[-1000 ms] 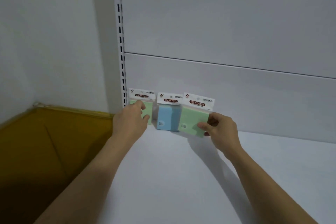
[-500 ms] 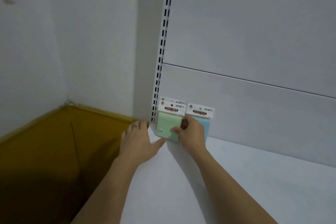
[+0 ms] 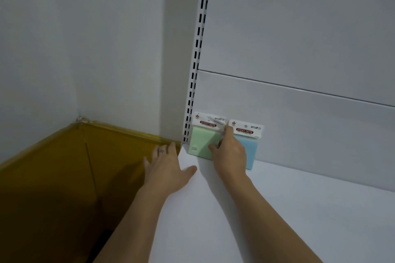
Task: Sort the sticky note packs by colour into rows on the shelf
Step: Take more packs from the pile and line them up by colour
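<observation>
**Sticky note packs at the shelf's back left corner: light, blocky, easy to pinch**

The white shelf carries two packs upright against the back panel, just beside the slotted upright. The green pack stands left and the blue pack right, close together.

Each looks like a light, stiff paper block in slick film. It is best taken across its thickness at a side edge, since the thin header cards would probably bend.

The right hand pinches the green pack, thumb on its front face and forefinger up its right edge. The left hand lies open with fingers spread at the shelf's left edge. Whether it touches the shelf cannot be told.

The right hand hides the seam between the packs and much of the blue face. There may be a second green pack behind the first, but the view is too soft to say. The small print is unreadable.
</observation>
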A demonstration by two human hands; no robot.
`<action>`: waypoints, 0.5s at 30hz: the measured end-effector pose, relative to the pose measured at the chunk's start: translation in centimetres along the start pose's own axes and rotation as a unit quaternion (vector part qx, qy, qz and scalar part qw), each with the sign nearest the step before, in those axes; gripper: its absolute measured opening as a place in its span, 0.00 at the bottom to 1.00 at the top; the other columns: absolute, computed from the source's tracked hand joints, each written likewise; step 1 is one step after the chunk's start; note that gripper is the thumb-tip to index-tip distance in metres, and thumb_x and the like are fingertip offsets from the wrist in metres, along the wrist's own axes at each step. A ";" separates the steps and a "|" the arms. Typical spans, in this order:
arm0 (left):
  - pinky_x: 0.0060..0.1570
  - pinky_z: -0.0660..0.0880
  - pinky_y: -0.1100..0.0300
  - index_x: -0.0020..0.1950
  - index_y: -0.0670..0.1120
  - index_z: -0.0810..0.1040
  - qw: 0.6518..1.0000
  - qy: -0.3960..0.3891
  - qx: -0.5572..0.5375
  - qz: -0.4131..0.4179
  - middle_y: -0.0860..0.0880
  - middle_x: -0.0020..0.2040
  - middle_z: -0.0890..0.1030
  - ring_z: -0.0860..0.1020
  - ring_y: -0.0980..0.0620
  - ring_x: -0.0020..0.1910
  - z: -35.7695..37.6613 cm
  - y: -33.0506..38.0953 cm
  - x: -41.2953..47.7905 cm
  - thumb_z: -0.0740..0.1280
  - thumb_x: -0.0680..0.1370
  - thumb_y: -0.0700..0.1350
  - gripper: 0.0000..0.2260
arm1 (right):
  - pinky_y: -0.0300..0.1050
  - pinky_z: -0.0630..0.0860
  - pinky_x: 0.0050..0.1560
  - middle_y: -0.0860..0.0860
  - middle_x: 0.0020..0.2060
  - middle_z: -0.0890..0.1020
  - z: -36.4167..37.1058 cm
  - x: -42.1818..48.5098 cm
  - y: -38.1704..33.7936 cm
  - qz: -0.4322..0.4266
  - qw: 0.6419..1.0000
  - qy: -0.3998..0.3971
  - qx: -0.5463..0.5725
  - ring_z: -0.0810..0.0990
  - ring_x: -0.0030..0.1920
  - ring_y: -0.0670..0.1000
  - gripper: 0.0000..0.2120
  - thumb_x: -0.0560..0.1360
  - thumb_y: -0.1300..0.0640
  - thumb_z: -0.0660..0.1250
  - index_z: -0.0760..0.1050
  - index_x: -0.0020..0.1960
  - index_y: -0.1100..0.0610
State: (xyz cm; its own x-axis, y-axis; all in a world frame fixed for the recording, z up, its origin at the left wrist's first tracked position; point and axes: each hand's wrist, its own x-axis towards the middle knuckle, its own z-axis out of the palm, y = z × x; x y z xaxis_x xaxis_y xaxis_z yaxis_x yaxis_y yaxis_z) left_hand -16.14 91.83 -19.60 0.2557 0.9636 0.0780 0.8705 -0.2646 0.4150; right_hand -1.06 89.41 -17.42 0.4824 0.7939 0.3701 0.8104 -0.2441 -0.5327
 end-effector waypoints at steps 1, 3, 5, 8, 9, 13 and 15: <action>0.73 0.50 0.40 0.77 0.47 0.49 1.000 0.002 0.000 0.003 0.47 0.78 0.55 0.49 0.44 0.77 0.1 0.0 0.1 0.61 0.73 0.67 0.41 | 0.48 0.70 0.45 0.57 0.50 0.80 0.0 0.0 0.1 0.005 1.000 0.000 0.000 0.78 0.51 0.59 0.26 0.75 0.57 0.67 0.61 0.70 0.57; 0.73 0.50 0.40 0.77 0.47 0.50 1.000 0.006 -0.002 0.009 0.46 0.78 0.55 0.49 0.44 0.77 0.3 0.0 0.1 0.62 0.73 0.67 0.41 | 0.47 0.68 0.44 0.57 0.51 0.80 0.1 -0.1 0.1 0.006 1.000 0.000 -0.008 0.78 0.51 0.59 0.28 0.75 0.57 0.67 0.60 0.71 0.57; 0.73 0.51 0.40 0.77 0.47 0.50 1.000 0.011 -0.006 0.016 0.46 0.78 0.56 0.49 0.44 0.77 0.4 0.0 0.1 0.63 0.73 0.66 0.41 | 0.46 0.67 0.43 0.57 0.52 0.79 0.0 -0.3 -0.1 -0.001 1.000 0.003 -0.017 0.78 0.51 0.59 0.32 0.75 0.58 0.67 0.56 0.74 0.56; 0.73 0.50 0.40 0.76 0.47 0.51 0.999 0.016 -0.015 0.024 0.47 0.77 0.56 0.49 0.44 0.77 0.4 0.1 0.0 0.63 0.73 0.66 0.40 | 0.48 0.70 0.46 0.56 0.60 0.73 -0.4 -0.5 -0.5 -0.009 1.000 0.017 -0.024 0.77 0.53 0.60 0.35 0.75 0.58 0.68 0.54 0.75 0.57; 0.73 0.50 0.40 0.76 0.47 0.51 0.999 0.017 -0.019 0.025 0.47 0.77 0.56 0.49 0.44 0.77 0.4 0.2 0.0 0.63 0.73 0.65 0.40 | 0.47 0.71 0.46 0.56 0.63 0.70 -0.6 -0.5 -0.7 -0.010 0.999 0.027 -0.025 0.77 0.54 0.59 0.35 0.74 0.58 0.69 0.54 0.75 0.57; 0.74 0.49 0.40 0.76 0.47 0.51 0.999 0.018 -0.016 0.029 0.46 0.77 0.55 0.48 0.44 0.77 0.3 0.4 -0.1 0.63 0.74 0.64 0.39 | 0.44 0.70 0.45 0.54 0.65 0.67 -1.8 -0.4 -0.7 -0.030 0.997 0.059 -0.050 0.75 0.56 0.56 0.34 0.73 0.56 0.70 0.57 0.74 0.55; 0.74 0.49 0.41 0.76 0.47 0.52 0.999 0.028 -0.014 0.035 0.46 0.77 0.56 0.49 0.43 0.77 -0.1 0.7 -0.2 0.63 0.74 0.64 0.39 | 0.45 0.71 0.49 0.53 0.65 0.67 -2.6 -0.6 -0.4 -0.060 0.994 0.056 -0.073 0.73 0.60 0.55 0.31 0.73 0.52 0.71 0.62 0.72 0.54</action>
State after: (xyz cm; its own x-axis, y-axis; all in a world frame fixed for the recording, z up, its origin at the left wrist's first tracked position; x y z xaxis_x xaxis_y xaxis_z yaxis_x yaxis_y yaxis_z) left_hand -15.62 91.47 -19.29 0.2915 0.9434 0.1580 0.8387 -0.3315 0.4320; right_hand -0.77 87.64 -15.48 0.4066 0.7572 0.5112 0.9001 -0.2362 -0.3661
